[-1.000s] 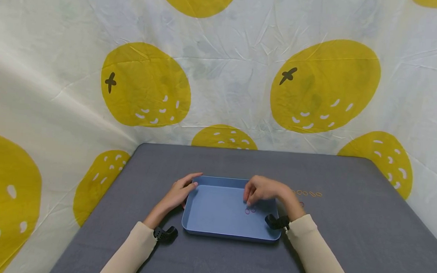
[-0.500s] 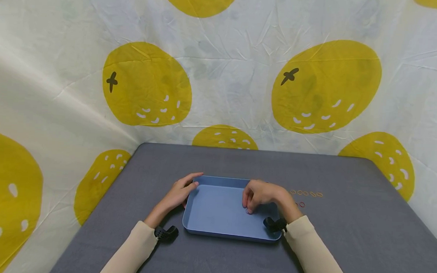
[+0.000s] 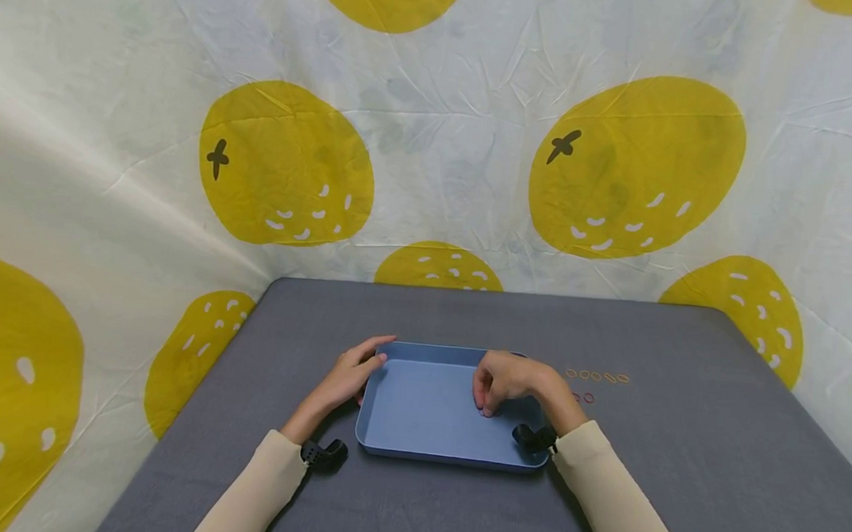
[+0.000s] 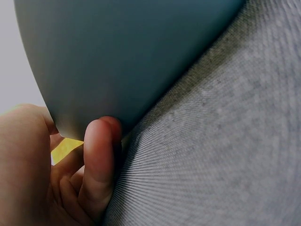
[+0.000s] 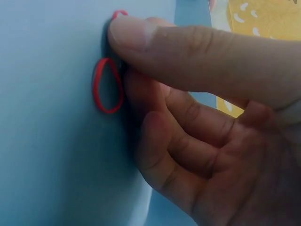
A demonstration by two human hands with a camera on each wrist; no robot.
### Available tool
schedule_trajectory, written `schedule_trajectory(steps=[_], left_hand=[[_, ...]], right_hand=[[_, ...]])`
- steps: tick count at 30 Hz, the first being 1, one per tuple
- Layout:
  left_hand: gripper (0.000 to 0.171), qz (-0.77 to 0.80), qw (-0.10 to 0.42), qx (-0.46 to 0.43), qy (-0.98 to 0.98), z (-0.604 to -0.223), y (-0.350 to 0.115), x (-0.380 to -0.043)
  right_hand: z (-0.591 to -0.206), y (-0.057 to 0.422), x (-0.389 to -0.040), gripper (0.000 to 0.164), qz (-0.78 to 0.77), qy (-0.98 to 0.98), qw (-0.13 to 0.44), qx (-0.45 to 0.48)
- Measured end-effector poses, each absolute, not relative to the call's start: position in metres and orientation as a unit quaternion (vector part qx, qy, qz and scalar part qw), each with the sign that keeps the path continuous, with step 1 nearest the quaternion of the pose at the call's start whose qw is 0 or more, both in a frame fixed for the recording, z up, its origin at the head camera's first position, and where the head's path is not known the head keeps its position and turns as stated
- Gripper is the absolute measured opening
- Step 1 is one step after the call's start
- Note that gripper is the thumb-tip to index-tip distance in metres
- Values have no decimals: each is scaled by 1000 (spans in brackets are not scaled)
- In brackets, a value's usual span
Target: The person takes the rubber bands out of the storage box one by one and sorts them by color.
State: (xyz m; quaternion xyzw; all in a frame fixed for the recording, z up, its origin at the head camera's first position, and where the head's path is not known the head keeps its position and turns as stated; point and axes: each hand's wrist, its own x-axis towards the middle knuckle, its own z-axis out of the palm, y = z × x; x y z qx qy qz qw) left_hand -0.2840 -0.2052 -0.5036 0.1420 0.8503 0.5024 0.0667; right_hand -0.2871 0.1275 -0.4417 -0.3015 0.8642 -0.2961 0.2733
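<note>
A shallow blue tray (image 3: pixel 418 418) lies on the table in front of me. My left hand (image 3: pixel 345 374) grips its left far corner, thumb at the rim and fingers (image 4: pixel 98 150) against the outer wall. Inside the tray, my right hand (image 3: pixel 508 381) reaches down with curled fingers. In the right wrist view, the thumb (image 5: pixel 134 35) covers most of a red rubber band (image 5: pixel 121 12) pinched at the fingertips; the exact contact is hidden. A second red rubber band (image 5: pixel 96 87) lies on the tray floor just beside those fingers.
Right of the tray, several orange rubber bands (image 3: pixel 610 378) form a row on the grey table (image 3: pixel 428 507). Closer to the right forearm lie red bands (image 3: pixel 593 398), one partly hidden. A fruit-print cloth (image 3: pixel 445 179) hangs behind the table.
My right hand has lowered slightly toward me onto the two bands in the tray, hiding them from the head view. The left hand stays on the tray corner.
</note>
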Motion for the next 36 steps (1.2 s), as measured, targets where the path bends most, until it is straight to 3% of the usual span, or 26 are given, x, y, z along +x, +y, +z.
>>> schedule_trajectory(steps=[22,36], left_hand=[[43,504,65,137,851,-504,-205,-285],[39,502,60,123,854,-503,-202,-285]], right_hand=[[-439,126,-286,17,-260,882,251,-303],[-436,134,-293,12,-312,855,275,-310]])
